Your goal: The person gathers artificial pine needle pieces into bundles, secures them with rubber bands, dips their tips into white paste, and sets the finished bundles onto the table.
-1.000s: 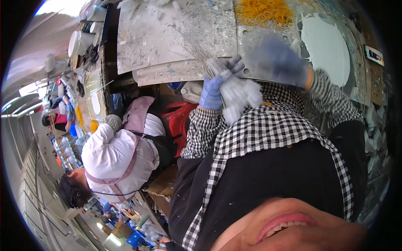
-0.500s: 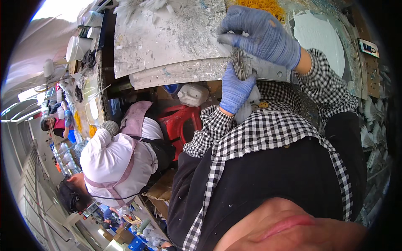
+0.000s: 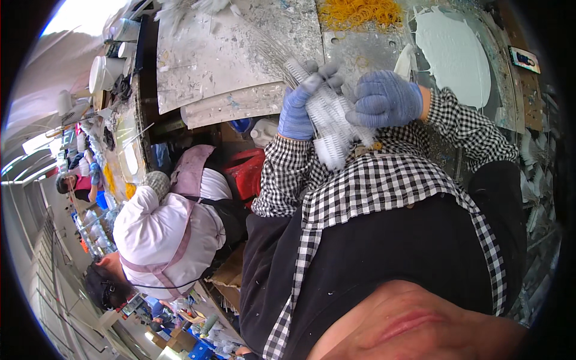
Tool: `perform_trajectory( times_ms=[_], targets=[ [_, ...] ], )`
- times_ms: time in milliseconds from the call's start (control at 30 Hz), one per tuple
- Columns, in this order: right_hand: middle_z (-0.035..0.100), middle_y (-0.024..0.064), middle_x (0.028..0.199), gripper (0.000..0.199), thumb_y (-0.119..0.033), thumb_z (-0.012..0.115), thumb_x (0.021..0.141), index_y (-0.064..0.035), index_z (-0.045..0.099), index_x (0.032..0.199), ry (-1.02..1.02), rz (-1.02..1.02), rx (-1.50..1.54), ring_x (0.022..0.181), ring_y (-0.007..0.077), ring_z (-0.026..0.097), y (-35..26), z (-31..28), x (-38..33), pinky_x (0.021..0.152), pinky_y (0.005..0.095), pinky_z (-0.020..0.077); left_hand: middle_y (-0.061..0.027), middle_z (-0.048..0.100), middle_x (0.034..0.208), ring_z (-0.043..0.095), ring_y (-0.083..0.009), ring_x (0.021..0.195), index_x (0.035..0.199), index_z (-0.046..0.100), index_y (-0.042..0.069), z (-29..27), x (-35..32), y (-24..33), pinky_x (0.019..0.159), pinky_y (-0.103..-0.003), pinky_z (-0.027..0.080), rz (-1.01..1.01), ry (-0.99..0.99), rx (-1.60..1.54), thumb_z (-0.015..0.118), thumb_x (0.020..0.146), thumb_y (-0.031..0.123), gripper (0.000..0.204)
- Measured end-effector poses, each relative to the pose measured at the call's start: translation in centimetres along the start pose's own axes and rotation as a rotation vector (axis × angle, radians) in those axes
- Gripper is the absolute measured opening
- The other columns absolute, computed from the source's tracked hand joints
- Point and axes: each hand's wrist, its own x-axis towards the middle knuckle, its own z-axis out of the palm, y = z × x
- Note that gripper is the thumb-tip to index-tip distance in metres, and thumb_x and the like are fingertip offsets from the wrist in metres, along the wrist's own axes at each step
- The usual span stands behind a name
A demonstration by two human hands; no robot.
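Note:
My left hand (image 3: 297, 114), in a blue knit glove with grey fingers, grips a bundle of white-bristled wire brushes (image 3: 331, 120). Their thin wire stems (image 3: 273, 53) fan out over the table, toward the far left. The bristle ends hang near my checked apron. Gloved the same way, my right hand (image 3: 387, 99) has its fingers curled against the right side of the bristles, closed on their edge. Motion blurs the fingertips and part of the bundle.
The paint-stained table (image 3: 240, 51) carries a heap of yellow rubber bands (image 3: 360, 13), a white paste patch (image 3: 453, 54) and a phone (image 3: 524, 59). Left of me a person in white (image 3: 159, 237) sits, near a red stool (image 3: 245, 174) and a white jug (image 3: 264, 132).
The bundle has swung from upright stems to stems pointing far left, its bristles now showing. My left hand moved left; my right hand came down from above the stems to the bristles.

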Motion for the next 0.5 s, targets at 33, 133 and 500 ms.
perform_trajectory(
  times_ms=[33,133,500],
  targets=[
    [0.064,0.0032,0.095,0.029,-0.017,0.067,0.087,-0.0164,0.065,0.116,-0.019,-0.051,-0.047,0.093,0.0177,0.059,-0.2,0.4,-0.7,0.081,0.0359,0.0496,-0.0146,0.065,0.11,0.066,-0.0232,0.095,0.125,0.05,0.003,0.0,0.1,0.2,0.085,-0.037,0.057,0.003,0.001,0.0,0.076,0.082,0.014,0.051],
    [0.065,0.0101,0.108,0.033,-0.032,0.054,0.097,-0.011,0.061,0.121,-0.05,0.57,0.136,0.099,0.0217,0.062,1.2,1.3,-3.5,0.089,0.0378,0.0499,-0.0118,0.067,0.098,0.068,-0.021,0.093,0.123,0.053,0.002,0.3,1.2,1.5,0.083,-0.032,0.056,0.28,-0.121,0.321,0.074,0.081,0.002,0.048],
    [0.057,0.0194,0.129,0.043,-0.035,0.056,0.099,-0.0052,0.054,0.129,0.643,0.035,0.413,0.117,0.0266,0.059,7.9,-12.4,8.9,0.097,0.0394,0.0497,-0.0101,0.066,0.083,0.066,-0.0238,0.077,0.098,0.062,0.0,-0.6,10.2,-3.5,0.071,-0.035,0.054,0.708,-0.046,1.264,0.082,0.069,0.014,0.038]
  ],
)
